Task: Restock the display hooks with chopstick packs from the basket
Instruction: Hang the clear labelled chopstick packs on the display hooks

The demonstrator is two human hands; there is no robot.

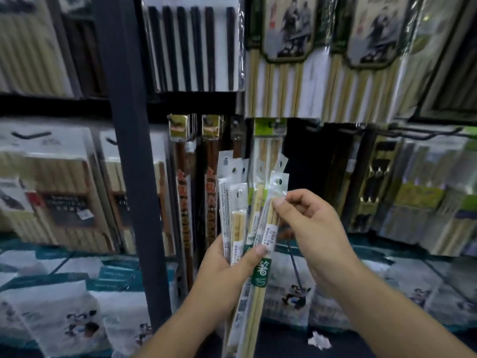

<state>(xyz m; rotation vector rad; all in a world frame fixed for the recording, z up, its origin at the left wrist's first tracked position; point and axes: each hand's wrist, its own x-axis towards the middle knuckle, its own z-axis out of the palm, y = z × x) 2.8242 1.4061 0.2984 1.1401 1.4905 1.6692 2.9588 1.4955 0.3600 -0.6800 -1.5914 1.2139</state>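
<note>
Packs first: your left hand (227,270) clamps a fan of chopstick packs (238,215), long axes upright, hang-holes above its fingers. Your right hand (307,228) pinches the rightmost pack (273,202) just below its hole. Beyond and right of those fingertips, bare hooks (426,134) wait.

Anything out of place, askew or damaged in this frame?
One thing: a crumpled white scrap lies loose on the dark surface below the right hand, apart from the stock. The chopstick packs fanned in the left hand look intact, and a bare hook on the right awaits restocking.
</note>
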